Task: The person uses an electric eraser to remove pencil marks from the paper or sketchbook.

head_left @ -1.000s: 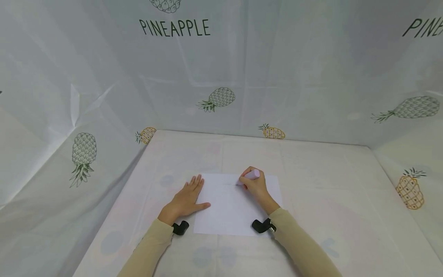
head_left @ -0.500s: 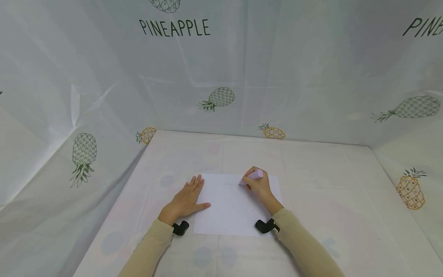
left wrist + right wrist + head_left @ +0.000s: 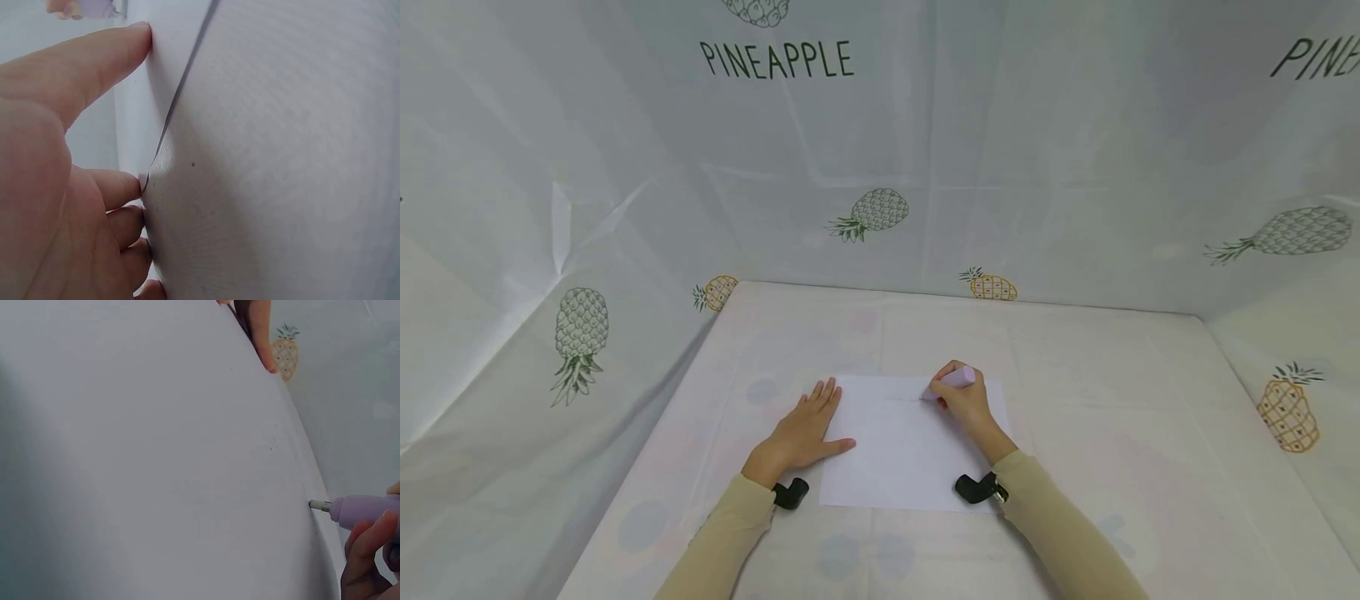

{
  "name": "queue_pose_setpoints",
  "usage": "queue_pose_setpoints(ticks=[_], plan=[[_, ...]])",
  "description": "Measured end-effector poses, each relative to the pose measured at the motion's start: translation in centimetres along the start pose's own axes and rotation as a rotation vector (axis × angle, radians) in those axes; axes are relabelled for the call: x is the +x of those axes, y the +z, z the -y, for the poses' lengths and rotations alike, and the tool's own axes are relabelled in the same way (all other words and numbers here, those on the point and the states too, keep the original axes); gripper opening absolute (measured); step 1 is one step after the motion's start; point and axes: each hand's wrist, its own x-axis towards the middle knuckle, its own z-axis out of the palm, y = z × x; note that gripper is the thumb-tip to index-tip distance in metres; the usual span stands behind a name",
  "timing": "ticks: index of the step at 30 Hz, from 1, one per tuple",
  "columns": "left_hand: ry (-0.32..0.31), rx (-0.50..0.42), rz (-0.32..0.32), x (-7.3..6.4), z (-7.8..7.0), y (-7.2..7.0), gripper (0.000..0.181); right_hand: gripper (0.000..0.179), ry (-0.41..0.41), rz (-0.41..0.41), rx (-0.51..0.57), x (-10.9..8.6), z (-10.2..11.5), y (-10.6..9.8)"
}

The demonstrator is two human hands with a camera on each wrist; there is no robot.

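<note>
A white sheet of paper lies on the table in front of me. My left hand rests with spread, straight fingers over its left edge, thumb on the sheet; the left wrist view shows the fingertips along that edge. On the upper right of the paper, my right hand grips a thick lavender pen-shaped tool like a pen, tilted. In the right wrist view, the tool's narrow pale tip has a dark end at the paper. A faint line runs left from the tip.
A pale printed cloth covers the table. Behind and at the sides hang white sheets with pineapple prints. A black wrist mount sits at my left wrist, another mount at my right.
My right hand has slid a little to the right with the lavender tool, its tip staying close to the paper. The left hand and the sheet keep their places.
</note>
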Motion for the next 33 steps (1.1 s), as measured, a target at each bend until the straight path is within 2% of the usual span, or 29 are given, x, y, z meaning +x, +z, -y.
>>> queue_pose_setpoints(ticks=[5,12,24,33], plan=[[-0.001,-0.001,0.004,0.0,-0.1,0.0,0.099,0.012,0.032,-0.014,0.022,0.1,-0.1,0.0],[0.01,-0.01,-0.005,0.0,0.0,0.0,0.099,0.011,0.006,0.004,0.026,0.2,-0.4,0.5],[0.014,-0.007,-0.001,-0.2,0.0,-0.3,0.099,0.009,0.015,-0.002,0.015,0.2,-0.3,1.2],[0.022,-0.016,0.002,-0.3,-0.2,-0.5,0.099,0.01,0.007,0.008,0.007,0.0,-0.5,1.0]])
